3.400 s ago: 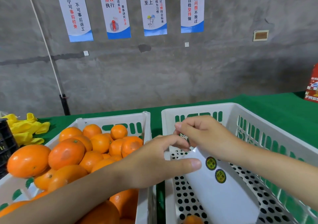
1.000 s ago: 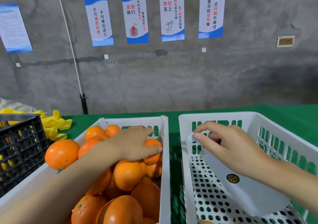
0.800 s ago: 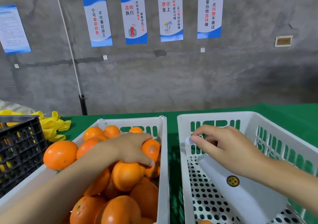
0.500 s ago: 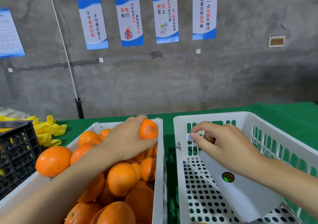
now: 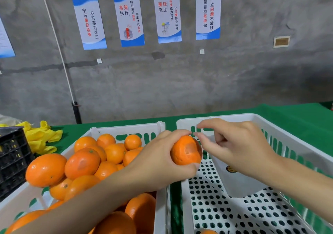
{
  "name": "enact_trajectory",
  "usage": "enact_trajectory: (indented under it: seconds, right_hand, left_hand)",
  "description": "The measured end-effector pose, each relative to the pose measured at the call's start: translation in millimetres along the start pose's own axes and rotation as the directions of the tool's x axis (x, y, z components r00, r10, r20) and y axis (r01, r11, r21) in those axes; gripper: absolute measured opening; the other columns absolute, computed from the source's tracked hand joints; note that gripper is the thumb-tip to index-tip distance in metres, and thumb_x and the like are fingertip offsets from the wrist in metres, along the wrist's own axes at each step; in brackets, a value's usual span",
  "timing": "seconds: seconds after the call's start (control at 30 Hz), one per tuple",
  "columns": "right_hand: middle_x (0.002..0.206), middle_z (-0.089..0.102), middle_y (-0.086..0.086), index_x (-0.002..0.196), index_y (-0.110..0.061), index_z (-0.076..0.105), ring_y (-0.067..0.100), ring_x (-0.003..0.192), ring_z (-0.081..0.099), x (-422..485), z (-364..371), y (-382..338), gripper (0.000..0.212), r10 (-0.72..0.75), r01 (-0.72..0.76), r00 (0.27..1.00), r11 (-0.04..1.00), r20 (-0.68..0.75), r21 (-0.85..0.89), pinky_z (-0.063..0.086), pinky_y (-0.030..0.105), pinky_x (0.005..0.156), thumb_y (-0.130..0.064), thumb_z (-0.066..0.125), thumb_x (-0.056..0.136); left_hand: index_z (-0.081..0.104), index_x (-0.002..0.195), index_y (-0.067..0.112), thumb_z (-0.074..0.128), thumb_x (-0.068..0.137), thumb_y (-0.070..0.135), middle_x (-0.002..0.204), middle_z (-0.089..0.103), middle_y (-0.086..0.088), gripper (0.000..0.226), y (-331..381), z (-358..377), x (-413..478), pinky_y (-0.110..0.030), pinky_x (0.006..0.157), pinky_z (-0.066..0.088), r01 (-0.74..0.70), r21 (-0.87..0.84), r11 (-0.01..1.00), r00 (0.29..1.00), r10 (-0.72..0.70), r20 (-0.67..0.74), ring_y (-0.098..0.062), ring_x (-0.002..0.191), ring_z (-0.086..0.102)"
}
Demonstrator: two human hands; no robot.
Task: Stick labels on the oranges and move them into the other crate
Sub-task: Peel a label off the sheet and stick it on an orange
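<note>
Two white crates [image 5: 252,118] are seen on the bench [image 5: 297,118], one black crate [image 5: 10,158] at nine o'clock. Four whole posters [image 5: 128,17] are counted at twelve o'clock. One round label [image 5: 231,169] is visible. Two hands [image 5: 239,147] are shown.

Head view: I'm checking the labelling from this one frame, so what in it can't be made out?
- Label between the right hand's fingertips: too small and blurred to confirm.
- Held orange: no label shows; its far side is turned away and the left hand covers part.
- Sticker sheet: the right hand hides its top; one sticker is partly covered.
- Right crate: its near end is cut off by the bottom edge.
</note>
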State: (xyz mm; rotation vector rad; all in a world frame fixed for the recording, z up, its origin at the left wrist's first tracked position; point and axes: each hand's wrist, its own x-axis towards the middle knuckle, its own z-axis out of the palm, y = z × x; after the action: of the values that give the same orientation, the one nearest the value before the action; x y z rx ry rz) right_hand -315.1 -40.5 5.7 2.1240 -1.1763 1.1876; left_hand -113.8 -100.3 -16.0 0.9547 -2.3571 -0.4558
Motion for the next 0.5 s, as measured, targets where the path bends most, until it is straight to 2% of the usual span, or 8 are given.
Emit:
enact_trajectory:
  seconds: [0.1, 0.2, 0.3, 0.37, 0.43, 0.5]
  right_hand:
    - [0.049, 0.051, -0.015, 0.089, -0.023, 0.076, 0.009, 0.039, 0.044, -1.5, 0.7, 3.4, 0.010, -0.178, 0.184, 0.981, 0.980, 0.082, -0.070, 0.034, 0.022, 0.037, -0.029, 0.069, 0.086]
    - [0.055, 0.061, -0.011, 0.084, -0.027, 0.075, 0.013, 0.043, 0.053, -1.3, -0.3, 9.5, 0.013, -0.229, 0.248, 0.961, 0.961, 0.153, -0.121, 0.037, 0.026, 0.036, -0.032, 0.066, 0.090]
    - [0.056, 0.062, -0.013, 0.083, -0.028, 0.076, 0.007, 0.045, 0.052, -0.9, -1.4, 11.0, 0.016, -0.214, 0.233, 0.957, 0.970, 0.197, -0.075, 0.036, 0.021, 0.039, -0.036, 0.065, 0.091]
    - [0.054, 0.060, -0.015, 0.083, -0.028, 0.078, -0.001, 0.045, 0.046, -1.4, -0.6, 8.5, 0.018, -0.187, 0.192, 0.963, 0.981, 0.195, -0.006, 0.035, 0.018, 0.041, -0.039, 0.065, 0.088]
    - [0.053, 0.059, -0.016, 0.084, -0.026, 0.079, -0.005, 0.047, 0.040, -2.5, 0.6, 5.3, 0.024, -0.162, 0.155, 0.966, 0.987, 0.199, 0.051, 0.041, 0.019, 0.042, -0.042, 0.061, 0.088]
    - [0.055, 0.063, -0.014, 0.087, -0.026, 0.080, -0.002, 0.046, 0.048, -2.9, 0.9, 3.3, 0.023, -0.152, 0.140, 0.967, 0.987, 0.205, 0.075, 0.048, 0.024, 0.043, -0.042, 0.064, 0.088]
  left_hand:
    - [0.035, 0.132, 0.061, 0.069, 0.071, 0.067, 0.120, 0.047, 0.025, 0.070, -5.0, 1.5, -1.2, -0.027, 0.090, 0.053, 0.012, 0.002, 1.000, 1.000, -0.012, 0.015, -0.002, 0.108, 0.054]
    - [0.034, 0.130, 0.063, 0.068, 0.071, 0.068, 0.119, 0.047, 0.026, 0.068, -7.5, 3.0, 0.0, -0.023, 0.088, 0.052, 0.020, 0.019, 1.000, 0.999, -0.020, 0.025, 0.001, 0.107, 0.053]
    - [0.034, 0.128, 0.064, 0.065, 0.068, 0.071, 0.118, 0.047, 0.027, 0.067, -6.8, 4.3, 0.8, -0.019, 0.083, 0.050, 0.018, 0.023, 1.000, 0.999, -0.019, 0.033, 0.003, 0.105, 0.052]
    - [0.035, 0.125, 0.065, 0.065, 0.067, 0.071, 0.117, 0.048, 0.027, 0.065, -6.2, 4.6, 1.0, -0.018, 0.080, 0.051, 0.025, 0.006, 1.000, 0.999, -0.025, 0.023, 0.003, 0.104, 0.054]
    - [0.036, 0.125, 0.063, 0.067, 0.069, 0.070, 0.116, 0.048, 0.027, 0.065, -6.9, 4.2, 1.0, -0.017, 0.080, 0.051, 0.026, 0.002, 1.000, 1.000, -0.026, 0.008, 0.003, 0.103, 0.054]
    - [0.037, 0.125, 0.063, 0.068, 0.069, 0.070, 0.116, 0.048, 0.027, 0.065, -8.0, 3.6, 0.9, -0.018, 0.082, 0.051, 0.028, 0.008, 1.000, 1.000, -0.028, 0.002, 0.002, 0.104, 0.054]
